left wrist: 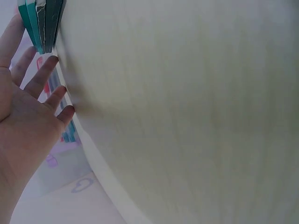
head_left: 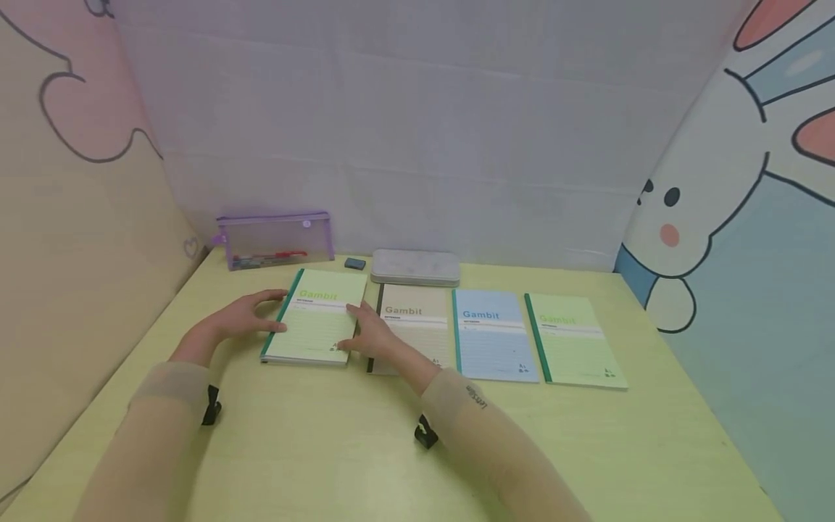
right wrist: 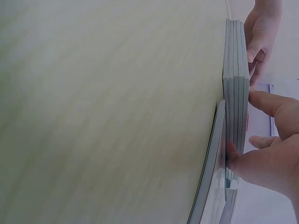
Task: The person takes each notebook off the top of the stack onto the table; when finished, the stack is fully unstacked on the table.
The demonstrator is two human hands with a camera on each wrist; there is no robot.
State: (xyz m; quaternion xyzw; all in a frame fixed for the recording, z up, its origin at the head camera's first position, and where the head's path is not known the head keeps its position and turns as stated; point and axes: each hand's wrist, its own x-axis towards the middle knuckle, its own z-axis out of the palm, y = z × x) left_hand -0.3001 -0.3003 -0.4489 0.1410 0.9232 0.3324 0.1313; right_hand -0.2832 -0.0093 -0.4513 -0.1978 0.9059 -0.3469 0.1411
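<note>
Pale green and spined in darker green, a small stack of notebooks (head_left: 315, 319) lies flat near the left end of a yellow-green table (head_left: 339, 449), its long axis running from the near edge toward the back wall, with the "Gambit" title at the far end and the spine on the left. The right wrist view shows several books in the pile, edges roughly flush. The left hand (head_left: 243, 317) rests against the spine side with its fingers nearly straight, while the right hand (head_left: 372, 333) pinches the opposite edge, thumb at the lower corner and fingers on the cover. The stack's right edge overlaps a beige notebook (head_left: 417, 322), the first of a row that continues rightward with a blue notebook (head_left: 492, 337) and another green notebook (head_left: 577, 341), all lying parallel. Behind them, by the wall, sits a closed grey tin case (head_left: 415, 267), its contents hidden. A small dark eraser (head_left: 355, 264) lies just to its left. Further left stands a clear, purple-trimmed zip pouch (head_left: 276, 240), holding what looks like red pens at its bottom.
</note>
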